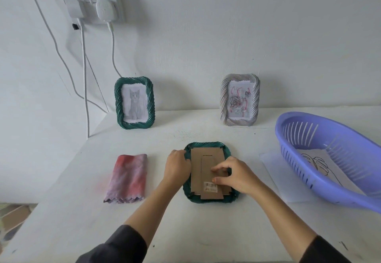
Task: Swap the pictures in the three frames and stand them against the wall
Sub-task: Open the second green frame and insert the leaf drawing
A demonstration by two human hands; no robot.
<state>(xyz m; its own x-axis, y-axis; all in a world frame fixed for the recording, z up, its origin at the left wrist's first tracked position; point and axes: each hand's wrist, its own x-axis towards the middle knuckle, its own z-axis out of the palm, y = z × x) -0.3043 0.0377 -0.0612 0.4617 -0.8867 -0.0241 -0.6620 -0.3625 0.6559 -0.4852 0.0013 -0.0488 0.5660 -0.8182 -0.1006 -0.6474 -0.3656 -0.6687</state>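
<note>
In the head view, the face-down green frame lies on the table straight ahead, with its long axis pointing away toward the wall. The left hand grips its left rim. The right hand, directly above, pinches the cardboard backing with curled fingers.

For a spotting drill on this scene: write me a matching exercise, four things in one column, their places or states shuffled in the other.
Things
1. cat-picture frame
2. rose-picture frame
3. face-down green frame
4. folded cloth

States
A. lies flat, untouched
B. stands against the wall, right side
C. cardboard back up, gripped by left hand and right hand
D. stands against the wall, left side

Pairs: 1-D, 2-B, 3-C, 4-A
</note>
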